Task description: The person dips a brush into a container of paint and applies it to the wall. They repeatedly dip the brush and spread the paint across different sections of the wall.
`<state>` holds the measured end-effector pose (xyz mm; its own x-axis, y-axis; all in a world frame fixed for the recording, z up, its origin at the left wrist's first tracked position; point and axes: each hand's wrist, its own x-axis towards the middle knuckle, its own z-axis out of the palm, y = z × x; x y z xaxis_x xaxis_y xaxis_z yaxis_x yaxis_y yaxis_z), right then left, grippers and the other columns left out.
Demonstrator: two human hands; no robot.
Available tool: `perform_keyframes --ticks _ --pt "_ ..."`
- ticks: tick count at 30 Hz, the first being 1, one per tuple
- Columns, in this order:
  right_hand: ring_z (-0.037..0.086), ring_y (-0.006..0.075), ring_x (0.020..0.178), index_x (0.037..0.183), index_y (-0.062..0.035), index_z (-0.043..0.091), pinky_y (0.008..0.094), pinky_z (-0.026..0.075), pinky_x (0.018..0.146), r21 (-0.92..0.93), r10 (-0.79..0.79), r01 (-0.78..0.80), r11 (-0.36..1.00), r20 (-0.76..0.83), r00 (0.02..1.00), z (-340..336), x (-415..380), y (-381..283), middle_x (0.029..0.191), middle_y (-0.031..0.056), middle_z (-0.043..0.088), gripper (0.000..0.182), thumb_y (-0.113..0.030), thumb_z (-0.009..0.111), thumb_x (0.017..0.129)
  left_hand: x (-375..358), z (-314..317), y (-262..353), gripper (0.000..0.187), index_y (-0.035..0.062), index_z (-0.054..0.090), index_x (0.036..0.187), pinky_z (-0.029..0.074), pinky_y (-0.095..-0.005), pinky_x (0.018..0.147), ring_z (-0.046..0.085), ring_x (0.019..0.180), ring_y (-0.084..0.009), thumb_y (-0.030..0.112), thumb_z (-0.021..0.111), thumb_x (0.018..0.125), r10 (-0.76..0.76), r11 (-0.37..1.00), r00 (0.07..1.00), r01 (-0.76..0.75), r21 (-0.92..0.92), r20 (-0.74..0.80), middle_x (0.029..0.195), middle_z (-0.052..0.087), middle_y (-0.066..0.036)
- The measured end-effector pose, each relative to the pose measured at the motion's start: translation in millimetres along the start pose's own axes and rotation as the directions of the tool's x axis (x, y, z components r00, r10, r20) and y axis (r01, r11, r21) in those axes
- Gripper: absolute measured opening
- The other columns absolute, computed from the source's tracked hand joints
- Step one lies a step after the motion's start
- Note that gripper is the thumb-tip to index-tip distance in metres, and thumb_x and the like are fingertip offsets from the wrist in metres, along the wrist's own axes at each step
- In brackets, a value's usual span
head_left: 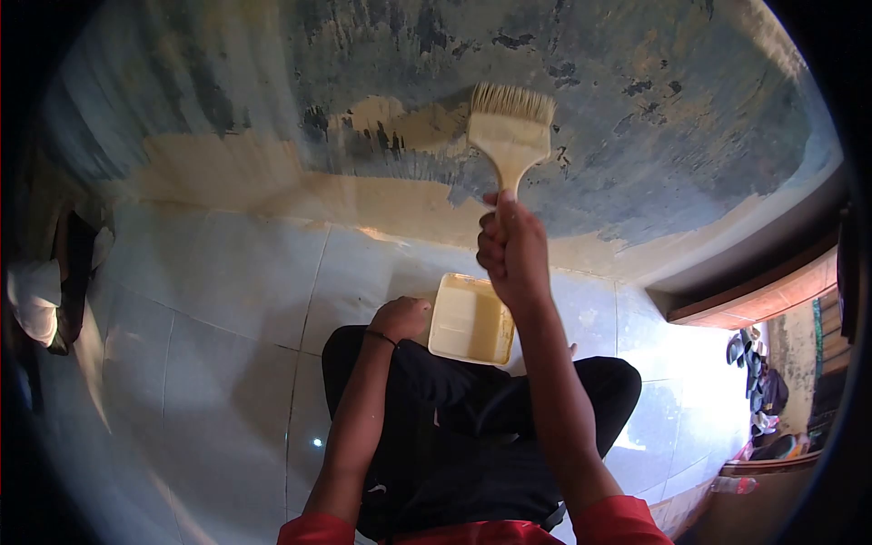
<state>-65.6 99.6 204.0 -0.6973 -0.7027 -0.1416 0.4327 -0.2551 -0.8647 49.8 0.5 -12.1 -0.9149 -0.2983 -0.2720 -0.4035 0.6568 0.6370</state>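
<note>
My right hand (516, 250) is wrapped round the handle of a wide, pale paint brush (511, 127), its bristles pointing up in front of the patchy wall (618, 118). Whether the bristles touch the wall, I cannot tell. On the floor between my legs sits a cream rectangular tub (472, 318) with yellowish residue on its rim and pale contents. My left hand (401, 318), with a black band at the wrist, rests by the tub's left side, its fingers curled; anything inside them is hidden.
Pale floor tiles (227, 336) spread around my crossed legs in black trousers (463, 472). Dark and white cloth-like items (38, 291) lie at the far left. Several shoes (752, 363) stand by the doorway at right, near a plastic bottle (734, 485).
</note>
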Motion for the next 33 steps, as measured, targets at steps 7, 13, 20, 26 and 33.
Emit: perform_keyframes --ticks 7,13,20,26,33 --pt "0.029 0.0042 0.041 0.099 -0.0033 0.048 0.0199 0.022 0.035 0.068 0.182 -0.177 0.982 -0.083 0.980 -38 4 71 0.060 -0.0021 0.037 0.026 -0.029 0.046 0.095 4 2 -1 0.033 0.0078 0.062 0.105 0.047 -0.0419 0.084 0.059 0.097 -0.0321 0.012 0.045 0.077 -0.003 1.000 1.000 0.003 0.020 -0.009 0.101 0.063 -0.019" --pt "0.028 0.0042 0.042 0.101 -0.0033 0.047 0.0195 0.021 0.036 0.111 0.308 -0.293 0.950 -0.156 0.939 -56 10 116 0.062 -0.0019 0.037 0.027 -0.030 0.046 0.095 2 -10 11 0.036 0.0074 0.061 0.108 0.045 -0.0413 0.087 0.058 0.099 -0.0329 0.010 0.043 0.076 -0.089 0.996 0.995 0.089 0.017 0.039 0.103 0.062 -0.020" --pt "0.030 0.0041 0.043 0.100 -0.0027 0.044 0.0182 0.023 0.035 0.339 0.572 -0.507 0.793 -0.126 0.811 -82 26 149 0.065 -0.0021 0.038 0.025 -0.028 0.041 0.096 6 -14 12 0.037 0.0083 0.061 0.106 0.048 -0.0417 0.081 0.061 0.092 -0.0324 0.009 0.046 0.073 -0.074 0.996 0.995 0.070 0.054 0.064 0.097 0.063 -0.019" --pt "0.031 0.0042 0.043 0.094 -0.0053 0.043 0.0172 0.024 0.034 0.409 0.643 -0.563 0.718 -0.082 0.761 -111 39 167 0.065 -0.0022 0.038 0.021 -0.026 0.040 0.096 10 -10 9 0.039 0.0097 0.061 0.109 0.048 -0.0408 0.082 0.061 0.093 -0.0318 0.012 0.046 0.073 -0.067 0.997 0.997 0.064 0.050 0.046 0.097 0.064 -0.018" --pt "0.031 0.0038 0.044 0.093 -0.0051 0.044 0.0173 0.024 0.034 0.344 0.619 -0.556 0.757 -0.103 0.779 -119 52 162 0.066 -0.0015 0.039 0.020 -0.024 0.040 0.096 10 -13 11 0.041 0.0098 0.061 0.110 0.047 -0.0403 0.084 0.060 0.096 -0.0310 0.011 0.045 0.072 -0.070 0.997 0.997 0.068 0.047 0.044 0.100 0.063 -0.018"
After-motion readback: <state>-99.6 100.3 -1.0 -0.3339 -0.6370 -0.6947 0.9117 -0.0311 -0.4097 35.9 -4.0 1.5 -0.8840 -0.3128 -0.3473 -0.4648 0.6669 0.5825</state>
